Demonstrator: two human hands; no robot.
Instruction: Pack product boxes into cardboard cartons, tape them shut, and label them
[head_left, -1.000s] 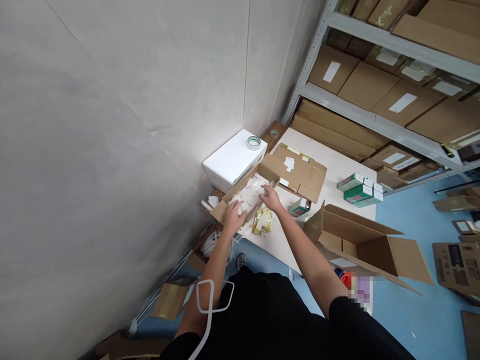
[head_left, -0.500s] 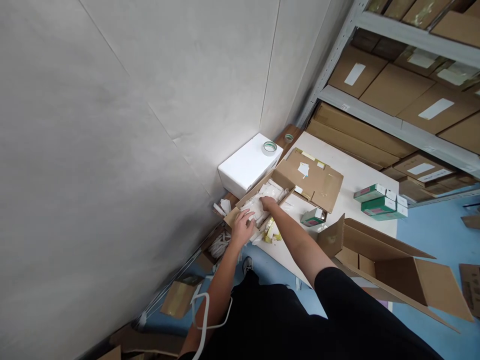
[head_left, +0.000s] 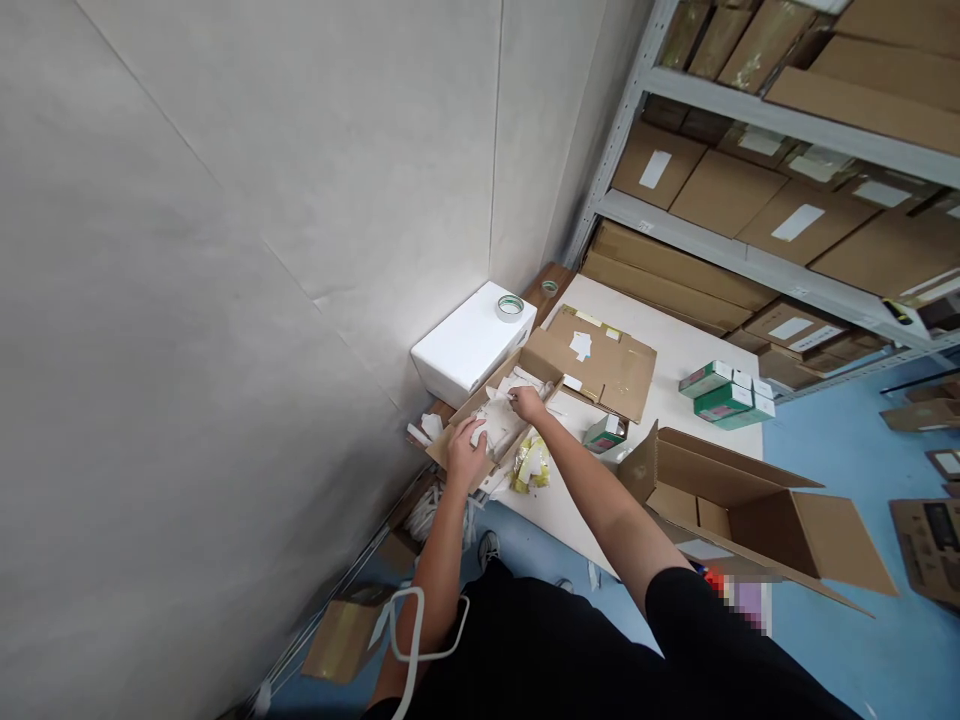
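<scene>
A long open cardboard box (head_left: 442,452) lies at the near left corner of the table, holding crumpled white pieces (head_left: 501,412) that look like paper or thin plastic. Over its middle my right hand (head_left: 528,403) is closed, pinching one of these white pieces. At the near end, my left hand (head_left: 466,456) curls its fingers round another small white piece (head_left: 480,437); the exact material is too small to tell. A clump of yellow-and-clear tape (head_left: 531,466) sits beside the box. A flattened cardboard sheet (head_left: 622,370) lies behind it.
A white box (head_left: 469,340) bearing a tape roll (head_left: 510,307) stands against the wall. Green-and-white cartons (head_left: 731,398) and a single green carton (head_left: 604,434) stand on the white table (head_left: 679,440). A large open carton (head_left: 757,510) is at right, shelves (head_left: 705,235) beyond.
My right hand has lifted slightly within the box, drawing at the white pieces. My left fingers have curled in more. The whole view has shifted, moving the table leftward in the picture.
</scene>
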